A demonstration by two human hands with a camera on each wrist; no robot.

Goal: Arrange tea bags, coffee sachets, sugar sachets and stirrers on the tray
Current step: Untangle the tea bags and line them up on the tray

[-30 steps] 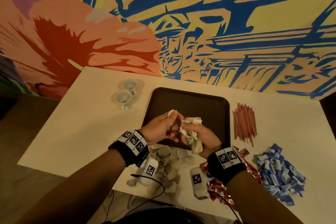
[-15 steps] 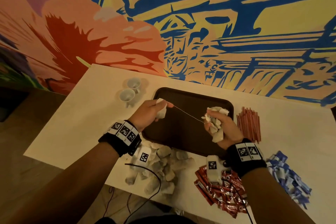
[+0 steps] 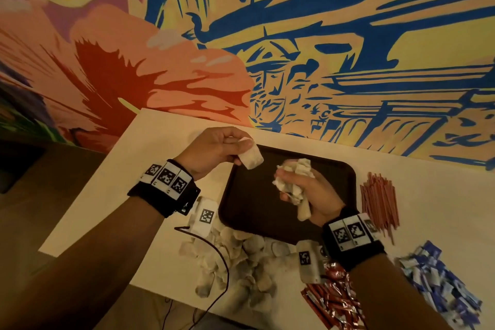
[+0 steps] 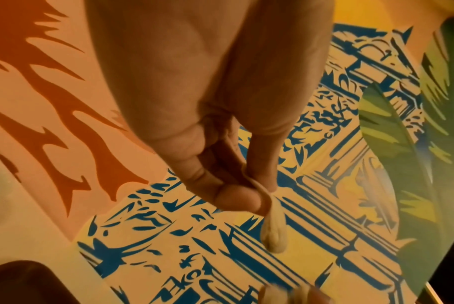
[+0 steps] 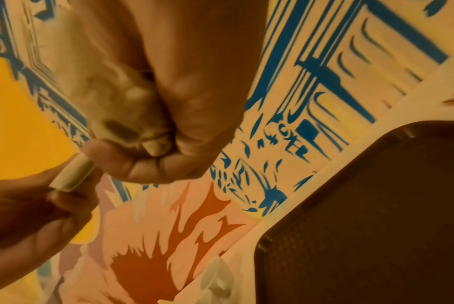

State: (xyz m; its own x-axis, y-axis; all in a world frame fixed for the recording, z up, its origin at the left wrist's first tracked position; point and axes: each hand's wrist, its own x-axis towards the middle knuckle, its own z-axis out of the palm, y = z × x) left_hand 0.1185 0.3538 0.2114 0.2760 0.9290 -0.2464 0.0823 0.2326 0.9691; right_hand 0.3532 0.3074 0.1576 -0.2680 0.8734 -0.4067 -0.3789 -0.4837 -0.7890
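My left hand point(image 3: 239, 151) pinches a single white tea bag point(image 3: 251, 160) above the far left corner of the dark brown tray point(image 3: 254, 211). In the left wrist view the tea bag point(image 4: 273, 232) hangs from thumb and fingertips of that hand point(image 4: 256, 191). My right hand point(image 3: 293, 191) grips a crumpled bunch of tea bags point(image 3: 297, 173) over the middle of the tray. The right wrist view shows this hand point(image 5: 168, 148) closed round the bunch point(image 5: 127, 115), with the single tea bag point(image 5: 72, 176) at lower left. The tray's floor is bare.
A heap of loose tea bags point(image 3: 238, 257) lies in front of the tray. Red coffee sachets point(image 3: 334, 300) sit near the front edge, blue sugar sachets point(image 3: 439, 281) at the right, red stirrers point(image 3: 379, 201) right of the tray. White cups point(image 5: 215, 283) stand left of the tray. A painted wall rises behind the table.
The hands were together at the bunch. The left hand drew one tea bag away to the left with a string stretched between them, and now holds it higher near the tray's far left corner.
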